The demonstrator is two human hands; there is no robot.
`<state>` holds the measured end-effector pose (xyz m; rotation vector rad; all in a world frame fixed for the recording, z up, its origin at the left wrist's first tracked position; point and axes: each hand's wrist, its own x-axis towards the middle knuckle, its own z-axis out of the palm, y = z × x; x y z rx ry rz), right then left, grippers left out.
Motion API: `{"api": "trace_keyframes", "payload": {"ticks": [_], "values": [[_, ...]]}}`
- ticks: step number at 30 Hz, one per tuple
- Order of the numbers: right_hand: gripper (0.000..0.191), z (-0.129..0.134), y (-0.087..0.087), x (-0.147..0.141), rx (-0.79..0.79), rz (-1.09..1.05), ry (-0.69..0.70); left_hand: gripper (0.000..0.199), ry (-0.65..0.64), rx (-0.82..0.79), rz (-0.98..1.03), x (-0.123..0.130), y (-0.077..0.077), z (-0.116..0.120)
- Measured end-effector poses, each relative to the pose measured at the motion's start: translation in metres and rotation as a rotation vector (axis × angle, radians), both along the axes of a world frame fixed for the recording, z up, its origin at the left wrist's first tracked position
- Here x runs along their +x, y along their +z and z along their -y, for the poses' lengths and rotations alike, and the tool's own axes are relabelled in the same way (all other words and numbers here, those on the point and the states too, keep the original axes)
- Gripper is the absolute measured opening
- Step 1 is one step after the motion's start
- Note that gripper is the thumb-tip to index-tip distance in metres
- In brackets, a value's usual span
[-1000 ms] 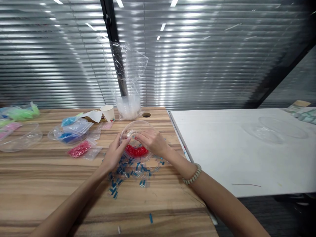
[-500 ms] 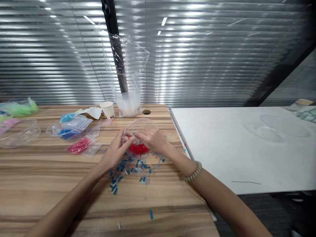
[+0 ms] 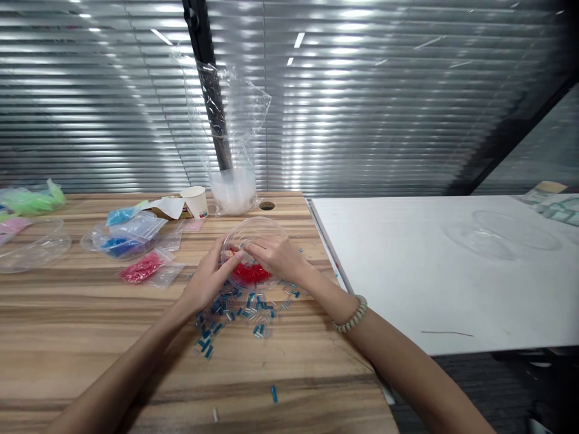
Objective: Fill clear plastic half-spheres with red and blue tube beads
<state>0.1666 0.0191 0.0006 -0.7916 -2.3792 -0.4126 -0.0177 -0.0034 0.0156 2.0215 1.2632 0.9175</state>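
A clear plastic bowl (image 3: 259, 222) stands tilted between my hands, with a heap of red bead-like pieces (image 3: 251, 275) inside. My left hand (image 3: 210, 278) grips the bowl's left side, its thumb reaching over the rim toward the inside. The fingers of my right hand (image 3: 277, 255) are bent together inside the bowl above the red pieces. Whatever is between those fingertips, if anything, is too small to make out. Short blue and clear tube pieces (image 3: 253, 306) lie scattered on the table in front of the bowl.
Left of the bowl lie a bag of pink-red beads (image 3: 143, 269) and a clear container with blue pieces (image 3: 118, 246). Behind stand a paper cup (image 3: 195, 202) and plastic cups in a clear bag (image 3: 233, 191). A white table (image 3: 389, 271) adjoins on the right.
The view has shifted very slightly. Both hands stay at the bowl in nearly the same pose.
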Motion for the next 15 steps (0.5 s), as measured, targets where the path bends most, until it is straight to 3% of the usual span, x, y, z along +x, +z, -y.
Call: {"api": "trace_keyframes", "payload": {"ticks": [15], "values": [[0.017,0.0012,0.0007,0.0002,0.056,-0.046,0.028,0.050,-0.003,-0.008,0.028,0.0001,-0.0011,0.0002]]}}
